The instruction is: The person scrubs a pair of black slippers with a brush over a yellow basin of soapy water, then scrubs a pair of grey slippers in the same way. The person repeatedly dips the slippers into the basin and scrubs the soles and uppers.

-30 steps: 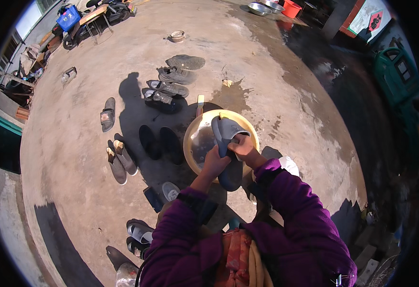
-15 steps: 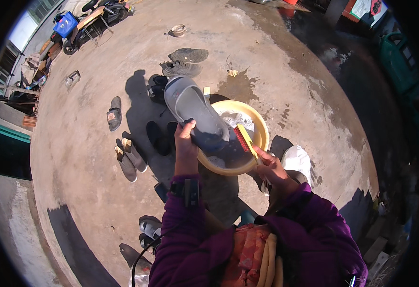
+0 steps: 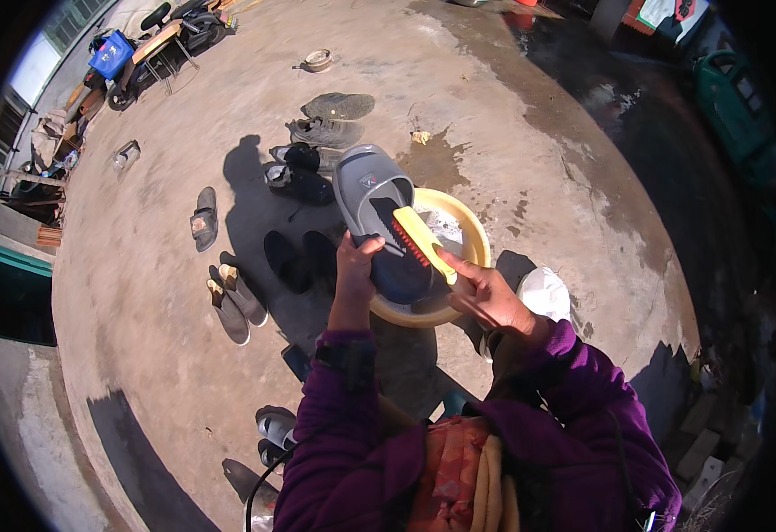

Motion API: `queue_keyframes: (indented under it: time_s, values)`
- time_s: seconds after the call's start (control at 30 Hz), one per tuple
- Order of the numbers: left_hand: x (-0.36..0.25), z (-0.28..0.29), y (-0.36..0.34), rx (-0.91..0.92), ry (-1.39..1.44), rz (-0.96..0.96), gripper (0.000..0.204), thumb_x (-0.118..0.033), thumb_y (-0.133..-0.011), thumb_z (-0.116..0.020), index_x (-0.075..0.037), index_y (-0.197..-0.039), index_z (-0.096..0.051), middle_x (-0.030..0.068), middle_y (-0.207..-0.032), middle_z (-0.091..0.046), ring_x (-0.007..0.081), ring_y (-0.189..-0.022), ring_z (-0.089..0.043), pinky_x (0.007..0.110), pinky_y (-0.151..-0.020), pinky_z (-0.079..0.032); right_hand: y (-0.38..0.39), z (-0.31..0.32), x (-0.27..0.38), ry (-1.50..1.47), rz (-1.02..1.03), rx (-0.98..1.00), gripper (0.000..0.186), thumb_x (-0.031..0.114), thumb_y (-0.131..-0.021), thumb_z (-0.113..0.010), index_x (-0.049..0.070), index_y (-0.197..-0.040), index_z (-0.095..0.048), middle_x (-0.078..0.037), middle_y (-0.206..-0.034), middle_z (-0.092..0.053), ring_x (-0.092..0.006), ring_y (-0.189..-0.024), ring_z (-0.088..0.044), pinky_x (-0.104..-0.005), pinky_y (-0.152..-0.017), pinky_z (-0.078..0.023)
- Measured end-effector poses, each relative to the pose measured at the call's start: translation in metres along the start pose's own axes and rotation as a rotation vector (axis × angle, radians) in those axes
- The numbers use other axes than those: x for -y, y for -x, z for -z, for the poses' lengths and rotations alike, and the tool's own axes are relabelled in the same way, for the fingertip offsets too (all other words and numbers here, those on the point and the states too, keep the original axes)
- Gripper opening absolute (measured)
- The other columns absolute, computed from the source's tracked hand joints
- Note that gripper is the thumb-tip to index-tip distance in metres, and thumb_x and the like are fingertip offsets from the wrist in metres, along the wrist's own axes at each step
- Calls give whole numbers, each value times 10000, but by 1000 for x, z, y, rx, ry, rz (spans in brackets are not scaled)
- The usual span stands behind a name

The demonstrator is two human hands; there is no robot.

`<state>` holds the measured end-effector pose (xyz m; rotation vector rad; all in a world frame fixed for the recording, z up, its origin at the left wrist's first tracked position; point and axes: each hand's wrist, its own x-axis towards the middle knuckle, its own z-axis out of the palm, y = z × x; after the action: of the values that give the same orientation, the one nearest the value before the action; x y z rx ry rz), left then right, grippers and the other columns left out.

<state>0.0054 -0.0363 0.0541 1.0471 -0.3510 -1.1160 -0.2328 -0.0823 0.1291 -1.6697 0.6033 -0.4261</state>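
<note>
My left hand (image 3: 355,262) grips the side of a grey slide sandal (image 3: 361,180), thumb on top of the footbed, and holds it over the left part of a yellow basin (image 3: 479,232). In my right hand (image 3: 492,300) is a scrubbing brush (image 3: 419,235) with a yellow back and red bristles. The bristles face the sandal's footbed, at or just over it; exact contact is hard to tell. White suds (image 3: 446,228) float in the basin's water, partly hidden by the sandal and brush.
Dark shoes (image 3: 299,182) lie beyond the basin on the left, with grey-brown slip-ons (image 3: 237,301) and a worn slipper (image 3: 203,219) farther left. A white bag (image 3: 545,294) sits right of the basin. A small bowl (image 3: 317,60) and a parked scooter (image 3: 184,35) stand farther off.
The sandal has turned so that its strap and footbed face up toward me. My right hand has brought the brush leftward from above the basin to the footbed.
</note>
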Motion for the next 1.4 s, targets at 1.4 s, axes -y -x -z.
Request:
queue_keyframes:
  time_s: [1.4]
  values:
    - [19, -8, 3, -257, -699, -331, 367, -66, -722, -612, 28, -1077, -607, 77, -820, -652, 145, -691, -615, 278, -641, -495, -7, -39, -44, 172, -321, 1, 743, 145, -795, -568, 118, -1489, -302, -176, -1024, -636, -253, -858, -626, -342, -815, -488]
